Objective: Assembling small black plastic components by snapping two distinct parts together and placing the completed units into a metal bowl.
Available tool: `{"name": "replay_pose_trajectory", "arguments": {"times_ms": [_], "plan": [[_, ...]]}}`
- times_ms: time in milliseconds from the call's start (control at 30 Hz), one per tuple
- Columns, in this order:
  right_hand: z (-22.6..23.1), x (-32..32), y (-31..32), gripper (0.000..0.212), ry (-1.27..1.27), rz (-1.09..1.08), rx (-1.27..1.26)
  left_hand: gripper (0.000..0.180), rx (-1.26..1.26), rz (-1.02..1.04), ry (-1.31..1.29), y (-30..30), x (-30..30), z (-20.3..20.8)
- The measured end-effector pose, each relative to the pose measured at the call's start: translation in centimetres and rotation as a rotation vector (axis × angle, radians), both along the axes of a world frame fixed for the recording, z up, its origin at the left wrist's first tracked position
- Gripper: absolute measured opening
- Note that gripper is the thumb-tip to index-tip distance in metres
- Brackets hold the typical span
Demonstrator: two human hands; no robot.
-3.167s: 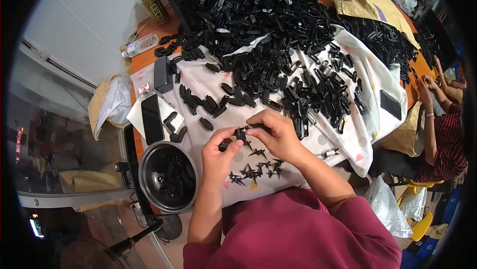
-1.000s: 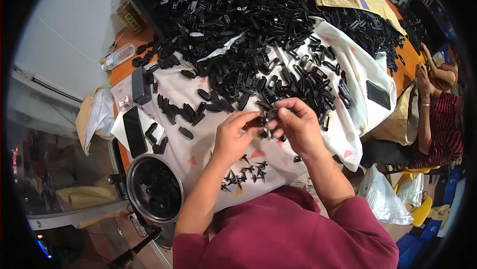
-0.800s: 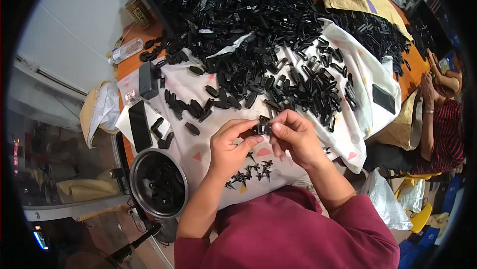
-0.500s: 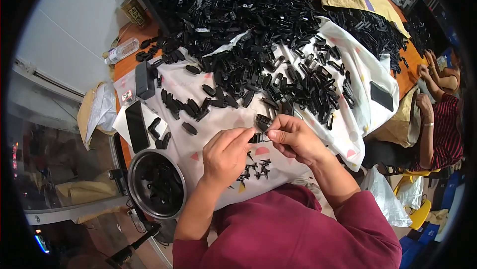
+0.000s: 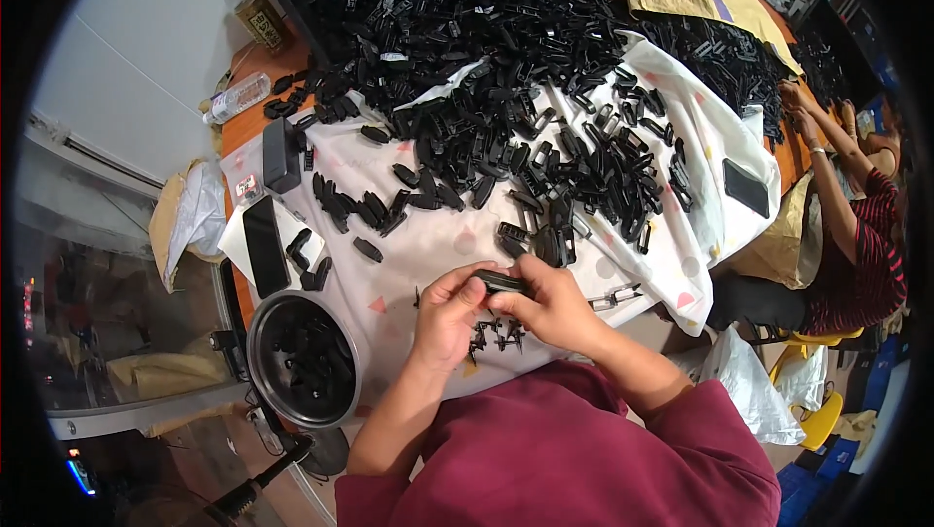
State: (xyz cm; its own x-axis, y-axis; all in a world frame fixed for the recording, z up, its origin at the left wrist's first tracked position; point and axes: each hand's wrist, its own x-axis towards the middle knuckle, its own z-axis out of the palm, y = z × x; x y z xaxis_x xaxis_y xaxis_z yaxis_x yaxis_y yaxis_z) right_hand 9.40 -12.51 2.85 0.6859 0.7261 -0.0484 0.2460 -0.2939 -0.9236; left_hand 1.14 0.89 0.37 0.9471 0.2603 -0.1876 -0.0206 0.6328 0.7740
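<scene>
A black, elongated oval plastic part [image 5: 503, 282] is held level between my two hands over the cloth-covered table. My left hand [image 5: 446, 321] pinches one end, thumb on top. At its other end my right hand [image 5: 553, 305] has closed fingers around it; they partly hide the part. Just below the hands lie several small black spiky pieces [image 5: 506, 334]. Beyond my fingers sit similar black parts [image 5: 555, 235], at the near edge of a large heap [image 5: 457, 70]. Thin pale and dark pieces [image 5: 615, 297] lie right of my right hand.
A metal bowl [image 5: 355, 357] with black pieces stands at left, near a dark phone [image 5: 266, 247] and a black box [image 5: 282, 154]. Bottles [image 5: 238, 97] lie and stand at the far left. Another phone [image 5: 746, 186] rests at right, near a co-worker's arm [image 5: 844, 201].
My hands have moved slightly nearer me and turned; the black oval part now shows between them. Thin pieces appear beside my right hand. The co-worker's arms have reached forward.
</scene>
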Motion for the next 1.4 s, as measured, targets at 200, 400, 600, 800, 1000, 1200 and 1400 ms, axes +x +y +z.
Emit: {"name": "replay_pose_trajectory", "arguments": {"times_ms": [200,400,600,800,1000,1200,1400], "plan": [[-1.6,6.8,2.5,0.027,-0.699,-0.025,-0.368,0.018,0.270,0.244,0.160,2.2,1.5,-2.5],[-4.9,9.8,3.9,0.012,-0.990,-0.079,-0.671,0.010,1.361,0.034,0.163,2.0,6.8,-2.9],[-1.8,8.4,1.8,0.014,-0.766,-0.223,-0.163,0.020,1.783,-0.402,0.157,2.2,8.3,-1.5],[-0.8,5.3,-0.1,0.016,-0.208,-0.183,0.111,0.020,1.310,-0.104,0.124,2.8,6.3,-2.5],[-0.8,3.5,0.8,0.015,0.044,-0.109,0.407,0.025,0.336,-0.162,0.047,2.1,3.1,2.6],[2.2,1.8,0.3,0.023,0.322,-0.128,0.493,0.025,0.853,0.033,-0.020,2.7,1.9,3.3],[2.4,2.5,-0.4,0.029,-0.517,-0.037,0.433,0.024,0.845,0.014,-0.049,2.2,1.5,5.0]]}}
